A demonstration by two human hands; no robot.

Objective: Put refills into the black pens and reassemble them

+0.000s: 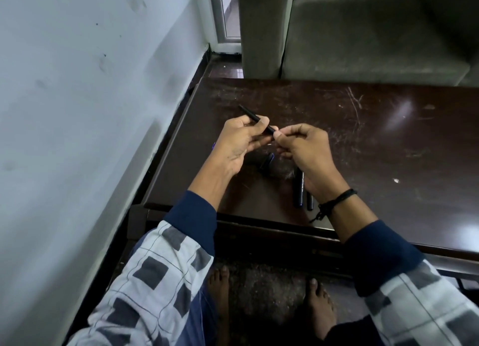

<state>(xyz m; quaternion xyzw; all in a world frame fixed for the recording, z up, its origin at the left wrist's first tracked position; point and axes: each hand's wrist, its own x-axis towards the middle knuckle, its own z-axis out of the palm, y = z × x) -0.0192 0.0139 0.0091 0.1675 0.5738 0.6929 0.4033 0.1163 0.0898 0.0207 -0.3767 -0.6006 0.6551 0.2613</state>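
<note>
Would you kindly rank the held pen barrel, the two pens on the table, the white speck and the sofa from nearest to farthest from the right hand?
1. pen barrel: meets the right hand's fingertips, on its left.
2. two pens: on the table, under the wrist.
3. white speck: farther right on the table.
4. sofa: beyond the table's far edge.

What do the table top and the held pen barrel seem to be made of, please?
The table top: probably dark lacquered wood or laminate; glossy glare and pale scratches show. The pen barrel: likely matte black plastic; it reflects no light.
</note>
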